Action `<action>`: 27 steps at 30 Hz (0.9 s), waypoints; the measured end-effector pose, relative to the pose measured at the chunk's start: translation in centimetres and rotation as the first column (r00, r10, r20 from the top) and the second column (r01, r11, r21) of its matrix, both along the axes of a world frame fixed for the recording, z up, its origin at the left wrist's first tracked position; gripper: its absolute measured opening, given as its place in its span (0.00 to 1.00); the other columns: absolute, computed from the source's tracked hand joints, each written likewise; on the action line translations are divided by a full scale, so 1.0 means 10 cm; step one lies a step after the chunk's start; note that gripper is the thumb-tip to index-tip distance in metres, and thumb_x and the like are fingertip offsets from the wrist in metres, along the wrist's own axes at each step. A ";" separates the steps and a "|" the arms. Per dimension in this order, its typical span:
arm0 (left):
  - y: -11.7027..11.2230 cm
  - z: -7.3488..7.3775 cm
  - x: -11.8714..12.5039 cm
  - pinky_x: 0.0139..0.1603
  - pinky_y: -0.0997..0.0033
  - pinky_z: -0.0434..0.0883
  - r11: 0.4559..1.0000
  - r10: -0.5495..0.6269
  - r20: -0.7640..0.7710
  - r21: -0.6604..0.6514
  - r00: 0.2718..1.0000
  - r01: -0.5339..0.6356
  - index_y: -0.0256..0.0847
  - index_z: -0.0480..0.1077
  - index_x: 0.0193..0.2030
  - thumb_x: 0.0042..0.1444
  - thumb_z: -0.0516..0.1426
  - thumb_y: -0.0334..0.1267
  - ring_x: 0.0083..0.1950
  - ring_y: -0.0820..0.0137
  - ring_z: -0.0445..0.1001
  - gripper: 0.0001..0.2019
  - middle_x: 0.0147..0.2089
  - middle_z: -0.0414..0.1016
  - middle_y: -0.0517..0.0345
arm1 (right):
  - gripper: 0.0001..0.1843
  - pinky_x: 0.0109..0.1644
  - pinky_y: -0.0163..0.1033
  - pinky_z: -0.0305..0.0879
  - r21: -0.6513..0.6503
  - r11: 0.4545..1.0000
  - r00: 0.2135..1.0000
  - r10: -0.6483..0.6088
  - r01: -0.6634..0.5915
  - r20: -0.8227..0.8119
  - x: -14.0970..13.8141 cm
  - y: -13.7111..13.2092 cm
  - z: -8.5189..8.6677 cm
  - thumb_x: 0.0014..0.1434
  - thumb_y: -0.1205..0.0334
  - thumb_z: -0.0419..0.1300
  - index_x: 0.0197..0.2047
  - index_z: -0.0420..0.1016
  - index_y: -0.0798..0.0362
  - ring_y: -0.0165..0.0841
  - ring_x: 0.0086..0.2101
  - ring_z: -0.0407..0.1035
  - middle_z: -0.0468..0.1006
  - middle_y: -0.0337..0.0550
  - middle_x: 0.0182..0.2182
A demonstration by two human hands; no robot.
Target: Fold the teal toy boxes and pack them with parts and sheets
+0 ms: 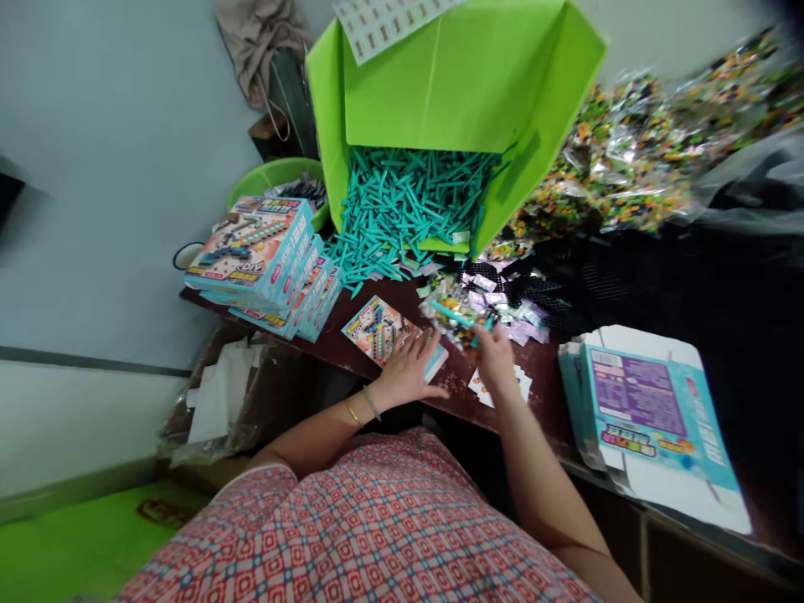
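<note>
My left hand (pixel 408 368) lies with fingers spread over a small printed box (pixel 372 327) near the table's front edge, its thumb pointing right. My right hand (pixel 495 356) is closed at the near edge of a clear bag of small colourful pieces (pixel 447 303). A teal stick (pixel 450 313) lies across that bag, its right end close to my right fingertips. Below my right wrist are white printed cards (pixel 521 383). Lilac and pale green sachets (pixel 524 322) are scattered just behind my right hand.
A green bin (pixel 433 92) spills many teal sticks (pixel 408 201) at the back. Stacked printed boxes (pixel 251 247) stand left, before a green basin (pixel 276 174). Flattened cartons (pixel 659 419) lie right. Bags of colourful pieces (pixel 628 159) pile up at back right.
</note>
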State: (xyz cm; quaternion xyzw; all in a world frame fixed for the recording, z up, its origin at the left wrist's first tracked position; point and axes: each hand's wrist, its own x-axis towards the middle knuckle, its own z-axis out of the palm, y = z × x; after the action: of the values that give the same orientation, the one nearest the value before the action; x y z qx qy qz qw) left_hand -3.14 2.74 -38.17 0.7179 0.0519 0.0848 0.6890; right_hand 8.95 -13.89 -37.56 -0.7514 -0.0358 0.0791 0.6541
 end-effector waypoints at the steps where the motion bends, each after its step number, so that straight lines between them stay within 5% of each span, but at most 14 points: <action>1: 0.05 -0.03 -0.09 0.83 0.36 0.36 0.991 -0.080 0.014 0.109 0.997 0.078 0.45 0.78 0.60 0.34 0.80 0.35 0.83 0.34 0.47 0.41 0.73 0.71 0.40 | 0.25 0.37 0.39 0.73 -0.011 0.999 1.000 -0.030 0.030 -0.001 0.12 -0.14 0.01 0.52 0.38 0.66 0.43 0.70 0.49 0.35 0.34 0.73 0.79 0.40 0.35; 5: 0.34 -0.17 -0.33 0.83 0.34 0.33 0.915 -0.249 0.000 0.329 0.969 0.235 0.43 0.79 0.61 0.48 0.68 0.29 0.84 0.37 0.45 0.30 0.75 0.67 0.37 | 0.30 0.33 0.38 0.69 -0.044 0.998 0.999 -0.042 0.043 0.020 0.46 -0.66 0.13 0.47 0.40 0.71 0.46 0.71 0.49 0.34 0.32 0.71 0.77 0.38 0.36; 9: 0.67 -0.23 -0.41 0.84 0.39 0.38 0.858 -0.430 0.002 0.311 0.903 0.409 0.44 0.79 0.63 0.44 0.66 0.27 0.82 0.41 0.55 0.35 0.74 0.71 0.41 | 0.25 0.37 0.39 0.69 -0.152 0.988 0.987 -0.013 0.038 0.162 0.50 -0.93 0.26 0.50 0.42 0.71 0.44 0.72 0.47 0.33 0.33 0.69 0.76 0.36 0.35; 13: 0.88 -0.20 -0.46 0.84 0.40 0.42 0.950 -0.254 -0.009 0.184 0.967 0.251 0.49 0.84 0.51 0.44 0.69 0.30 0.73 0.44 0.71 0.25 0.63 0.82 0.44 | 0.25 0.35 0.41 0.68 -0.238 0.971 0.982 0.038 0.007 0.184 0.38 -0.97 0.33 0.49 0.40 0.71 0.41 0.71 0.47 0.34 0.30 0.66 0.72 0.35 0.30; 15: 0.90 -0.07 -0.46 0.83 0.43 0.46 0.984 -0.121 0.005 0.135 0.993 0.119 0.50 0.85 0.47 0.46 0.70 0.31 0.71 0.47 0.74 0.19 0.59 0.84 0.46 | 0.26 0.37 0.44 0.71 -0.241 0.970 0.979 0.077 -0.030 0.189 0.28 -0.93 0.42 0.48 0.39 0.71 0.42 0.70 0.46 0.36 0.32 0.68 0.73 0.37 0.32; 18: 0.91 0.31 -0.34 0.78 0.51 0.59 0.997 0.049 0.031 0.064 0.998 -0.051 0.48 0.86 0.44 0.51 0.71 0.35 0.65 0.51 0.78 0.12 0.53 0.85 0.48 | 0.30 0.47 0.53 0.76 -0.217 0.975 0.937 0.127 -0.057 0.325 0.09 -0.81 0.74 0.51 0.36 0.70 0.49 0.71 0.44 0.44 0.41 0.75 0.77 0.45 0.41; 21: 0.98 0.70 -0.07 0.67 0.58 0.70 0.987 0.154 0.059 0.032 0.986 -0.156 0.42 0.84 0.42 0.56 0.70 0.40 0.56 0.55 0.80 0.08 0.45 0.85 0.51 | 0.34 0.55 0.59 0.75 -0.252 0.959 0.781 0.257 -0.132 0.568 -0.05 -0.57 1.20 0.55 0.35 0.69 0.58 0.69 0.41 0.50 0.50 0.76 0.77 0.51 0.50; 23: 1.04 0.82 0.13 0.59 0.62 0.72 0.990 0.143 0.072 0.005 0.987 -0.143 0.40 0.82 0.38 0.58 0.70 0.43 0.51 0.57 0.79 0.09 0.40 0.83 0.53 | 0.33 0.55 0.58 0.75 -0.436 0.867 0.627 0.481 -0.239 0.613 -0.06 -0.33 1.44 0.58 0.39 0.68 0.61 0.70 0.43 0.50 0.51 0.76 0.78 0.52 0.52; 27: 1.02 0.68 0.32 0.38 0.71 0.70 0.985 0.052 0.021 -0.166 0.998 -0.048 0.39 0.79 0.32 0.56 0.70 0.56 0.33 0.68 0.72 0.20 0.30 0.76 0.58 | 0.32 0.56 0.52 0.75 -0.771 0.502 0.380 0.851 -0.392 0.362 0.05 0.09 1.61 0.61 0.48 0.68 0.66 0.72 0.47 0.47 0.52 0.75 0.80 0.50 0.54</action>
State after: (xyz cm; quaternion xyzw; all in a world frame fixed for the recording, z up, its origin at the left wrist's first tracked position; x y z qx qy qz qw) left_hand 0.02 12.98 -31.37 0.6557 0.0680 0.1064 0.7444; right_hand 9.48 -13.00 -21.50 -0.7933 -0.5584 0.0437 0.2387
